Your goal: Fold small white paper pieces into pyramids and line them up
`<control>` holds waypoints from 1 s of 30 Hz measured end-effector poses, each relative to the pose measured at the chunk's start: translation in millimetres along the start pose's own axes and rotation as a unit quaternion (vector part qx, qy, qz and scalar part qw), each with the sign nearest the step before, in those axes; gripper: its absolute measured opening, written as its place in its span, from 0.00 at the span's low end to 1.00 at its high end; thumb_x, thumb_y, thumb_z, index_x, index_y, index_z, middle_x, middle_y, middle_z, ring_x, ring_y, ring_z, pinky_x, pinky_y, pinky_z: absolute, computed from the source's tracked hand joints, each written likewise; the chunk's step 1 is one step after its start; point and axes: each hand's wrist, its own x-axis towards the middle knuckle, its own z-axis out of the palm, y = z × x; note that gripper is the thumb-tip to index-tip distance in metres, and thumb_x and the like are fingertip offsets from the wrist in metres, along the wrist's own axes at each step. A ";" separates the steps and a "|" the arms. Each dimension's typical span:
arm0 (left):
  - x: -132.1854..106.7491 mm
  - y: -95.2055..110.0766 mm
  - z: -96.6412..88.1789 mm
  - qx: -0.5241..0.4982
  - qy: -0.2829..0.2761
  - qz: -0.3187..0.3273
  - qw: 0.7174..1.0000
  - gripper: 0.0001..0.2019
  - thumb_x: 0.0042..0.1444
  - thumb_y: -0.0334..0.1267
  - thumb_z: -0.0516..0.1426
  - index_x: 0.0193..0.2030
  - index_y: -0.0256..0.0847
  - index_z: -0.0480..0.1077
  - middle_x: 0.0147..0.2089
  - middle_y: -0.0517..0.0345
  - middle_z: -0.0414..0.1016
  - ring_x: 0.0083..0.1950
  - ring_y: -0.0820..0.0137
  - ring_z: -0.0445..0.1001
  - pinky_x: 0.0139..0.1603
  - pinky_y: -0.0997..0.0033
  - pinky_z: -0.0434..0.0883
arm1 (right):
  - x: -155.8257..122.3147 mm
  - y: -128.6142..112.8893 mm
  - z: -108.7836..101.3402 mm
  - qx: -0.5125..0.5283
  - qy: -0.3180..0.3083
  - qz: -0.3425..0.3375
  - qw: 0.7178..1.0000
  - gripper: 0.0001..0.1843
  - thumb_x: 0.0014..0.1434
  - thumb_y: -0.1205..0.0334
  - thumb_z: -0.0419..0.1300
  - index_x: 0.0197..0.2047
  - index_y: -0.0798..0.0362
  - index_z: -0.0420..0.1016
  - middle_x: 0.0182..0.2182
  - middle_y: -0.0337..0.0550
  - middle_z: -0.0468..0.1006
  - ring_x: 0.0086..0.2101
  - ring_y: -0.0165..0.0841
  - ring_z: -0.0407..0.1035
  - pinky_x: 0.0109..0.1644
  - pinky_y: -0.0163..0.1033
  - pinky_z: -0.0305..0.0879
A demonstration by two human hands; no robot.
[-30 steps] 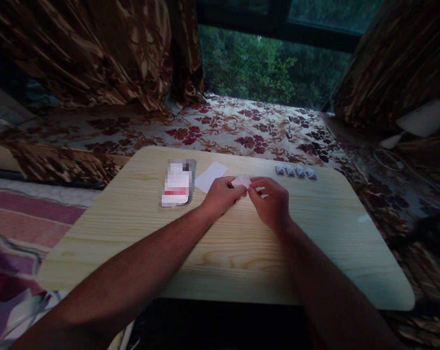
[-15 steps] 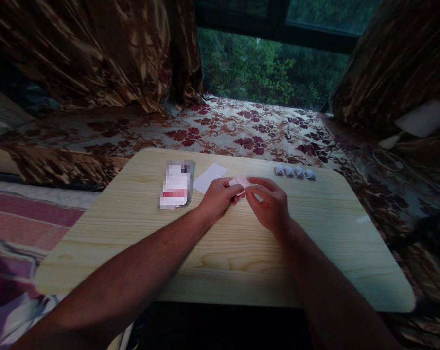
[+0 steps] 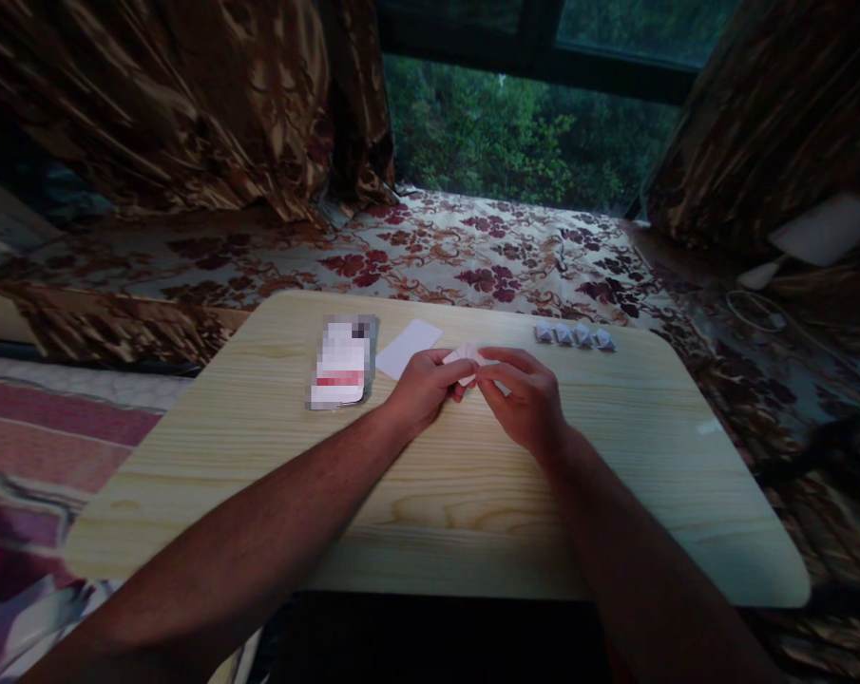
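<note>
A small piece of folded white paper point(image 3: 463, 356) is held between my two hands above the middle of the table. My left hand point(image 3: 428, 387) pinches it from the left, thumb on top. From the right, my right hand point(image 3: 527, 391) grips its edge between thumb and fingertips. The paper's underside and part of its outline are hidden by my fingers. Just beyond my left hand a flat white sheet of paper point(image 3: 410, 344) lies on the table. Several small folded white paper shapes point(image 3: 563, 333) stand in a row behind my right hand.
The light wooden table point(image 3: 444, 503) has rounded corners. A blurred-out white packet with a red band point(image 3: 338, 366) lies on its left side. Beyond are a flower-patterned cloth point(image 3: 487, 252), brown curtains point(image 3: 258, 104) and a window. A white lamp point(image 3: 821, 233) stands at the right.
The folded paper looks slightly turned and flatter between my fingers. Both hands stay in nearly the same place and keep their grip.
</note>
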 end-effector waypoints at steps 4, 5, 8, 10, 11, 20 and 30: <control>0.2 -1.0 -0.2 0.001 0.008 -0.005 1.000 0.07 0.47 0.36 0.61 0.25 0.34 0.71 0.22 0.60 0.69 0.21 0.78 0.62 0.23 0.74 0.56 | 0.6 -0.2 -1.7 0.007 -0.005 -0.002 1.000 0.08 0.60 0.70 0.60 0.35 0.49 0.80 0.45 0.46 0.81 0.45 0.36 0.76 0.51 0.42 0.73; 0.5 -1.3 -0.4 0.000 0.007 -0.006 1.000 0.07 0.47 0.36 0.60 0.25 0.34 0.71 0.22 0.60 0.69 0.21 0.78 0.62 0.23 0.74 0.56 | 0.7 -0.1 -2.2 0.008 -0.007 -0.002 1.000 0.09 0.60 0.70 0.60 0.35 0.49 0.80 0.46 0.46 0.81 0.45 0.36 0.76 0.51 0.42 0.73; 1.2 -1.8 -1.2 0.004 0.005 -0.007 1.000 0.06 0.47 0.35 0.60 0.25 0.34 0.71 0.23 0.59 0.70 0.21 0.78 0.62 0.22 0.75 0.57 | 0.6 0.1 -2.8 0.013 -0.012 -0.003 1.000 0.09 0.60 0.70 0.59 0.35 0.49 0.80 0.46 0.46 0.81 0.46 0.36 0.76 0.52 0.42 0.73; 1.8 -1.4 -1.7 0.006 0.007 -0.005 1.000 0.06 0.47 0.35 0.60 0.25 0.34 0.71 0.22 0.59 0.69 0.21 0.78 0.62 0.22 0.75 0.57 | 0.2 -0.5 -2.1 0.021 -0.015 0.001 1.000 0.09 0.60 0.70 0.59 0.35 0.49 0.80 0.47 0.47 0.81 0.47 0.36 0.75 0.53 0.43 0.72; 2.1 -0.9 -1.9 0.006 0.010 -0.004 1.000 0.06 0.47 0.35 0.60 0.25 0.34 0.71 0.22 0.60 0.69 0.21 0.78 0.62 0.22 0.75 0.57 | -0.1 -1.2 -1.4 0.028 -0.012 0.009 0.999 0.08 0.60 0.70 0.60 0.35 0.49 0.79 0.47 0.47 0.81 0.47 0.36 0.75 0.53 0.43 0.72; 3.4 -0.1 -1.7 0.007 0.035 0.000 0.999 0.07 0.48 0.37 0.61 0.26 0.35 0.71 0.23 0.60 0.70 0.21 0.78 0.63 0.23 0.75 0.58 | 5.2 -3.3 6.1 0.260 0.015 0.372 0.891 0.09 0.56 0.57 0.62 0.28 0.54 0.75 0.21 0.37 0.75 0.21 0.28 0.67 0.23 0.33 0.64; -0.6 -2.7 -0.3 0.110 0.056 0.047 0.991 0.11 0.50 0.42 0.60 0.26 0.37 0.72 0.21 0.61 0.69 0.23 0.76 0.64 0.26 0.74 0.59 | 8.6 -9.5 7.5 0.309 -0.027 0.435 0.845 0.08 0.50 0.59 0.63 0.25 0.55 0.75 0.17 0.34 0.71 0.16 0.24 0.61 0.20 0.31 0.56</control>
